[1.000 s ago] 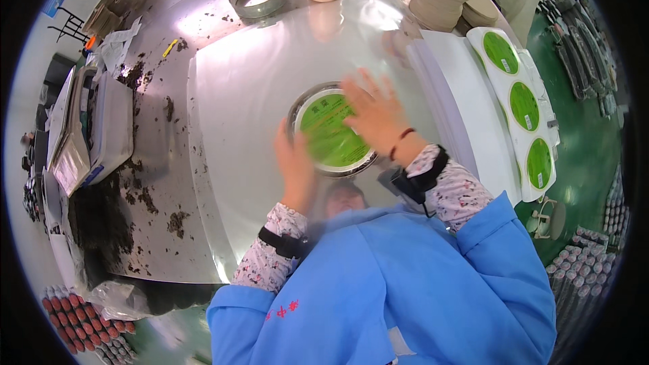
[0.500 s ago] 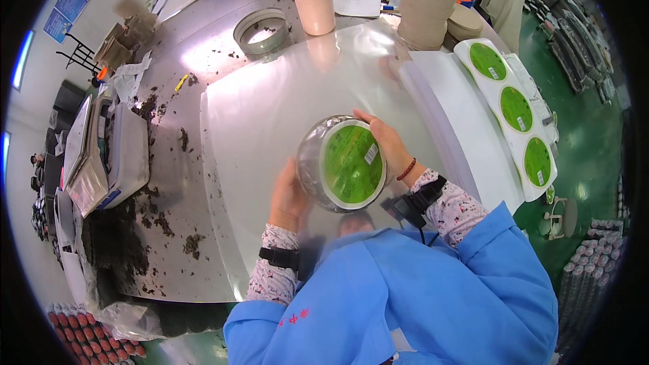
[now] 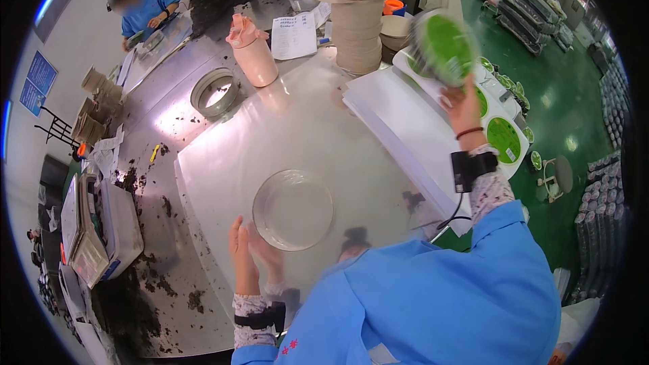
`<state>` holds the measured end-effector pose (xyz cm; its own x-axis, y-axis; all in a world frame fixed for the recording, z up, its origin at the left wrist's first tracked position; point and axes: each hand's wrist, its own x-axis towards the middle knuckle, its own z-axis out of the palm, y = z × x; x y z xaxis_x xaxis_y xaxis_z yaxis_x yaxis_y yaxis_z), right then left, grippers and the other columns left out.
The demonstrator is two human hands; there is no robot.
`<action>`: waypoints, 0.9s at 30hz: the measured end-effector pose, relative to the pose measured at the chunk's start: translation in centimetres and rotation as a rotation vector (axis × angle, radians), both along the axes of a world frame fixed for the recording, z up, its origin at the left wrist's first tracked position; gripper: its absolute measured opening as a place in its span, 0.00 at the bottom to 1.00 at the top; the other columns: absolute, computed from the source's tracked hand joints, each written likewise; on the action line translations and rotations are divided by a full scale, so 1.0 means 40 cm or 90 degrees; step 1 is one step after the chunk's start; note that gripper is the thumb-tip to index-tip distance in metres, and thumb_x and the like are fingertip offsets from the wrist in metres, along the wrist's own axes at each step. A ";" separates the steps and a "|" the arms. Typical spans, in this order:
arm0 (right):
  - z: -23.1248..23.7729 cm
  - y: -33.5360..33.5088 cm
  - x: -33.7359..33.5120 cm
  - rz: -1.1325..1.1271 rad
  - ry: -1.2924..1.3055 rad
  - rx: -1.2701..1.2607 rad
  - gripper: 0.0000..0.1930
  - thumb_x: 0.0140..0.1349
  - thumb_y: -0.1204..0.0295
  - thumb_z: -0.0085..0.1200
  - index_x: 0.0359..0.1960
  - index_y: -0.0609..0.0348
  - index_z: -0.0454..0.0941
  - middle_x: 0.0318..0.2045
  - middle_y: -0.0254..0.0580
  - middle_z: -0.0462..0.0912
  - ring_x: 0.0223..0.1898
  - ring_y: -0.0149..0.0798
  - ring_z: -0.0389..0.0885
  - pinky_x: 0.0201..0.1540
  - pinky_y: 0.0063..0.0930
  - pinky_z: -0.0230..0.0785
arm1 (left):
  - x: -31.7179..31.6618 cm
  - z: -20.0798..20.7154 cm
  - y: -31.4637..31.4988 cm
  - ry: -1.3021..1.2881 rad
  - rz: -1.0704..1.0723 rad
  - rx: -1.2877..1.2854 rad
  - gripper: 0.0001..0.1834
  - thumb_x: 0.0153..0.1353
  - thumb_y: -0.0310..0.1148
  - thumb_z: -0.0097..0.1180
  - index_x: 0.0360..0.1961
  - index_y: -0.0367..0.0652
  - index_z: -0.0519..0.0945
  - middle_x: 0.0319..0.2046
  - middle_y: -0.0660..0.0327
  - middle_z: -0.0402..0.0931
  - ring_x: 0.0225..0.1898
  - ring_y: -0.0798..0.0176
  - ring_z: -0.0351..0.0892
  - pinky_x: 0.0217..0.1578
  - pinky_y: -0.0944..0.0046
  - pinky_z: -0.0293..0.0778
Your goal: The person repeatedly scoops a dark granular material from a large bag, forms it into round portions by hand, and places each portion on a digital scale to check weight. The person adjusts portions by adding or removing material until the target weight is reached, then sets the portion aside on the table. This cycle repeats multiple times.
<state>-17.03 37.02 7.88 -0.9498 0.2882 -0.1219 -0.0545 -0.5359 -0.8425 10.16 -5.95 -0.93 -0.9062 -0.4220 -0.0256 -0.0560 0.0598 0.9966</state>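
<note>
My right hand [image 3: 461, 105] is raised over the white board [image 3: 405, 122] at the right and holds a round green-faced disc [image 3: 443, 47] in a clear wrap, blurred by motion. My left hand [image 3: 245, 257] rests flat on the shiny metal table [image 3: 270, 135], its fingers beside the near edge of a clear round dish [image 3: 293, 209] that stands empty. Both wrists wear black bands.
Two more green discs [image 3: 503, 139] lie on the white tray at the right. A stack of tan round discs [image 3: 358, 20], a pink jug [image 3: 253, 54] and a metal ring [image 3: 215, 91] stand at the back. Dark crumbs and a scale [image 3: 84, 230] lie left. Another person [image 3: 142, 10] works far back.
The green disc was in the clear dish between both hands. Now my right hand has lifted it out and swung it up to the right; the dish stays on the table, empty.
</note>
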 end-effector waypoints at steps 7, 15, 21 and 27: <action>-0.206 -0.124 0.220 0.752 0.129 0.507 0.08 0.65 0.67 0.47 0.38 0.57 0.73 0.28 0.35 0.79 0.29 0.31 0.78 0.31 0.25 0.71 | 0.062 0.068 0.130 0.043 -0.043 -0.523 0.24 0.62 0.36 0.51 0.57 0.36 0.68 0.60 0.48 0.62 0.63 0.47 0.59 0.63 0.51 0.55; -0.218 -0.320 0.385 0.796 0.507 1.099 0.37 0.57 0.48 0.52 0.66 0.51 0.58 0.69 0.53 0.49 0.70 0.57 0.44 0.67 0.56 0.38 | 0.469 -0.031 0.129 -0.285 0.126 -0.868 0.22 0.63 0.39 0.45 0.56 0.43 0.71 0.61 0.51 0.63 0.63 0.45 0.59 0.63 0.45 0.51; -0.255 -0.265 0.354 0.824 0.690 1.146 0.42 0.55 0.43 0.51 0.68 0.48 0.55 0.70 0.50 0.47 0.71 0.56 0.36 0.67 0.60 0.29 | 0.558 -0.120 0.168 -0.284 0.444 -0.851 0.22 0.55 0.35 0.47 0.53 0.50 0.75 0.56 0.56 0.69 0.61 0.52 0.63 0.60 0.49 0.55; -0.312 -0.253 0.328 0.791 0.714 1.217 0.43 0.55 0.40 0.47 0.69 0.49 0.53 0.71 0.49 0.45 0.71 0.58 0.36 0.66 0.63 0.28 | 0.531 -0.157 0.145 -0.215 0.462 -0.824 0.21 0.55 0.33 0.46 0.51 0.51 0.76 0.56 0.58 0.69 0.61 0.54 0.64 0.60 0.52 0.57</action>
